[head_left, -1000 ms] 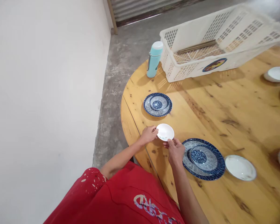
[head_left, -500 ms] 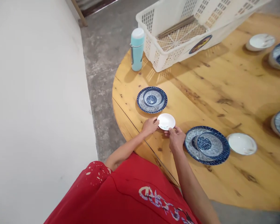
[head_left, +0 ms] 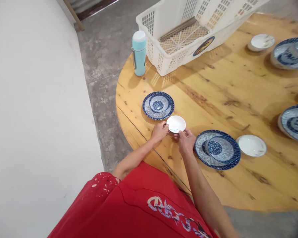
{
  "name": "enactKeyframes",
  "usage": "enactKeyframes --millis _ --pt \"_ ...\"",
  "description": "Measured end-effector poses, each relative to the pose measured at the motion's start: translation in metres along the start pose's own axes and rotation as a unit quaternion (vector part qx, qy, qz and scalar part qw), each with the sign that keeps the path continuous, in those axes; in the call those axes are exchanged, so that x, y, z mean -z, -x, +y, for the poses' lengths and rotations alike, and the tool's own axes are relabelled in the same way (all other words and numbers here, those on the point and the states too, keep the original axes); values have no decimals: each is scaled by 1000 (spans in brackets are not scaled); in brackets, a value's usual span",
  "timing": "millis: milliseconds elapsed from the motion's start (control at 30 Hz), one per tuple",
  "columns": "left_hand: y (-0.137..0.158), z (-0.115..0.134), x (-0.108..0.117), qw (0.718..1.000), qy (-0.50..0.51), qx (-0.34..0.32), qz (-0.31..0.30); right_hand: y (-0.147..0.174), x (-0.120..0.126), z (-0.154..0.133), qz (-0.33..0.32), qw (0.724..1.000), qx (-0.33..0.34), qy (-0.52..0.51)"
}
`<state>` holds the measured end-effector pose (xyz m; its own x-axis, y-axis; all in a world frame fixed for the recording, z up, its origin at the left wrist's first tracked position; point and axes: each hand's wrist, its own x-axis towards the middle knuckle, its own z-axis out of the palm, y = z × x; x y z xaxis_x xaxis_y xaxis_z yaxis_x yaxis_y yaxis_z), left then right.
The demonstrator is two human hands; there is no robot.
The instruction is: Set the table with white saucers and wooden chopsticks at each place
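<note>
Bright, even daylight falls on the round wooden tabletop (head_left: 238, 99), casting soft shadows toward its near-left edge; frame edges bend slightly.

round wooden table (head_left: 238, 99) standing on grey concrete floor (head_left: 106, 53); plain white wall (head_left: 32, 115) running along the left; corrugated metal sheeting (head_left: 84, 3) showing at top; daylight falling across tabletop.

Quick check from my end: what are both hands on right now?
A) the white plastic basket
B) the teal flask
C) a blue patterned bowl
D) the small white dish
D: the left hand and right hand each pinch the rim of the small white dish, which lies on the wooden table between two blue plate settings.
</note>
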<state>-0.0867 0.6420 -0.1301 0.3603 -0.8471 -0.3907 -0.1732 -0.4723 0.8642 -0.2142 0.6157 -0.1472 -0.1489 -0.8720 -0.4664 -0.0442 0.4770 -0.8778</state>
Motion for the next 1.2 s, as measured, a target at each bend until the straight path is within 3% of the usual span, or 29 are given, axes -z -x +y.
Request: enactKeyframes --millis 267,467,667,867,967,1067,1200 --pt "-3 0 1 998 -54 -37 14 8 -1 -12 -2 1000 -18 2" --pt "5 -5 10 1000 4 -24 6 25 4 -22 -25 1000 -10 -16" --pt "37 -24 21 999 -16 -30 -18 77 42 -1 -58 998 0 -21" --pt "62 -42 28 993 -75 -88 -40 130 70 44 -44 994 -97 -6" --pt "78 -37 35 988 -102 -112 -40 142 72 47 -63 992 -104 -17" --pt "101 -25 38 982 -131 -133 -25 147 79 41 -97 993 -61 -16" --pt "140 -11 18 974 -156 -166 4 151 114 43 -127 991 -31 -15"
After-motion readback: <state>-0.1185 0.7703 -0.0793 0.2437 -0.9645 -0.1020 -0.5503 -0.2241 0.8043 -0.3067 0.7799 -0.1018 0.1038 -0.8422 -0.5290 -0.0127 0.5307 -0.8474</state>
